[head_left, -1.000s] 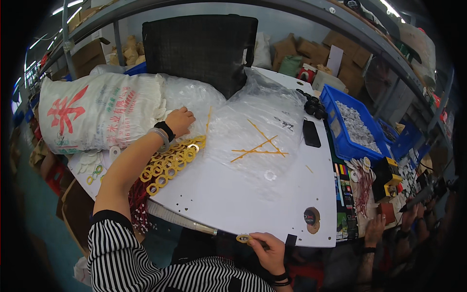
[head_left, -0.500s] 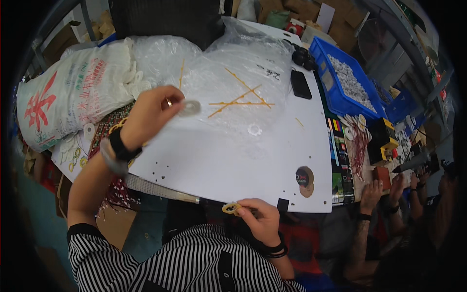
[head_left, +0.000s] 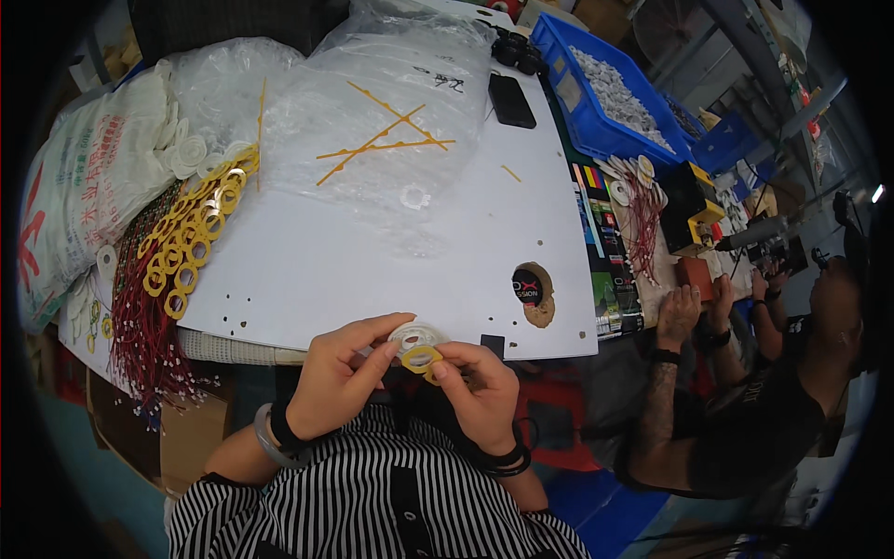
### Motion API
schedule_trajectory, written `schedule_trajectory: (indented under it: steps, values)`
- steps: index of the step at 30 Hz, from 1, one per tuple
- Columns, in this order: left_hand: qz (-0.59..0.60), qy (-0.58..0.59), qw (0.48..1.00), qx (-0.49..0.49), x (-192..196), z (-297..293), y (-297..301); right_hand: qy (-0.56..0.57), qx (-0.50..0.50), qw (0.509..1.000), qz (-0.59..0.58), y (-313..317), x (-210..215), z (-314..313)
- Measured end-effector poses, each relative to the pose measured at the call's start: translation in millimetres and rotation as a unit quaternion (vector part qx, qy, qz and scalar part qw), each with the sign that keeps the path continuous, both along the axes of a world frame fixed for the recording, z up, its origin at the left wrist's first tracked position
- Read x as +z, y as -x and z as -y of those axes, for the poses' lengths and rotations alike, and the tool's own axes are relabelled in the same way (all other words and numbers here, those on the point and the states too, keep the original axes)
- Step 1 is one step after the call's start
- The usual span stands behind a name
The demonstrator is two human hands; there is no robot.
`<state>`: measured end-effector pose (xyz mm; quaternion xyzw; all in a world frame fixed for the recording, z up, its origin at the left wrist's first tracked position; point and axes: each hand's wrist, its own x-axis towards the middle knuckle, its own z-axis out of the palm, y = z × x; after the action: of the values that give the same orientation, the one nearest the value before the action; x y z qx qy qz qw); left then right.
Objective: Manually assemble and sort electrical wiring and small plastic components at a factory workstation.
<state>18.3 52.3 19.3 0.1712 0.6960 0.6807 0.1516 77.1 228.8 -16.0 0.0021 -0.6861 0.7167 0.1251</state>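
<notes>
Close in front of me, at the near edge of the white table board, my two hands meet. My left hand is closed, pinching a white plastic ring by its rim. A yellow ring is gripped between the thumb and fingers of my right hand. It lies just below the white ring and overlaps it; whether they touch, I cannot tell. To the left, many yellow rings with dark red wires lie in a row, beside white rings at the mouth of a woven sack.
Clear plastic bags cover the back of the board, with yellow strips on top. A black phone lies at the right, near a blue bin of small white parts. A co-worker's tattooed arm is at the right.
My left hand has come from above the board, near the bags, down to my right hand, bringing the white ring to the yellow one. The view has shifted too.
</notes>
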Motion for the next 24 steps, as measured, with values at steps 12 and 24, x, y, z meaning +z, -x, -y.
schedule_trajectory:
  steps: [12, 24]
  values:
    - [-0.146, 0.070, 0.986, -0.027, 4.2, 0.1, -3.6, -0.030, -0.025, 0.999, -0.026, 0.2, -2.1, -1.6]
    - [-0.179, 0.053, 0.982, -0.035, 0.1, 0.7, -2.2, -0.044, -0.036, 0.998, -0.019, 1.2, -1.0, -0.9]
